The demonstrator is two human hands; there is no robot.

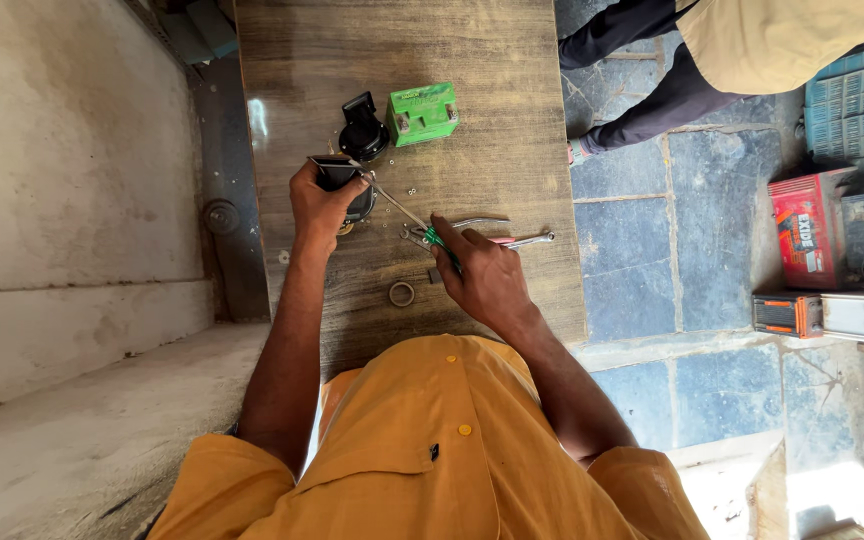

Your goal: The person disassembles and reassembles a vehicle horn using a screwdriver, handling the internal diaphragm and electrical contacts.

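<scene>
Two bare hands work over the brown wooden bench point(482, 120). Left hand point(320, 203) grips a small black plastic part point(337, 172); right hand point(477, 268) is closed around a green-handled screwdriver point(407, 215) whose tip reaches that part. A green box-shaped battery point(423, 113) sits just beyond.

I see a wooden table point(492, 120) carrying a green battery point(423, 113), black part point(363, 130), pliers point(482, 230), a metal ring point(402, 293) and small screws point(407, 188).

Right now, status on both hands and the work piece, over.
Left hand grips black part. Right hand holds green-handled screwdriver, tip at part. Pliers, metal ring beside.
</scene>
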